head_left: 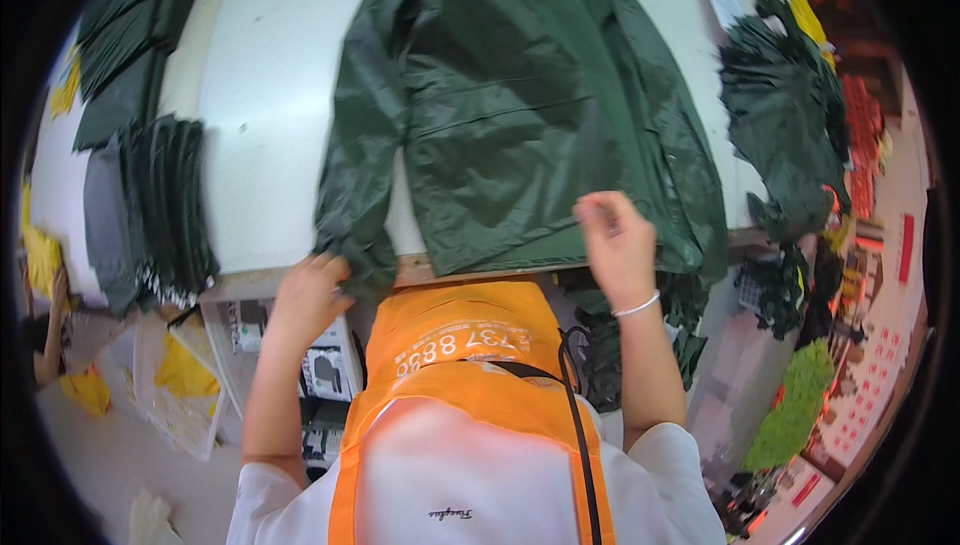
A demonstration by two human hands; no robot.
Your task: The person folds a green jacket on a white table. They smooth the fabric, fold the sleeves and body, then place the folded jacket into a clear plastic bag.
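Note:
A dark green rain jacket (pixel 500 125) lies spread on the white table, its hem toward me at the near edge. My left hand (pixel 312 295) is closed at the cuff of the jacket's left-hand sleeve (pixel 365 170), with the fingertips on the bunched fabric. Over the lower right of the jacket front is my right hand (pixel 618 245), its fingers curled together. Whether anything is pinched in them is hidden. A thin bracelet circles that wrist.
Folded dark green garments (pixel 160 205) stand in a stack at the left, with more piled behind. At the right lies a heap of green garments (pixel 780 110). The white table (pixel 265 125) ends just before my orange apron (pixel 465 330). Another person's hand (pixel 58 290) shows at far left.

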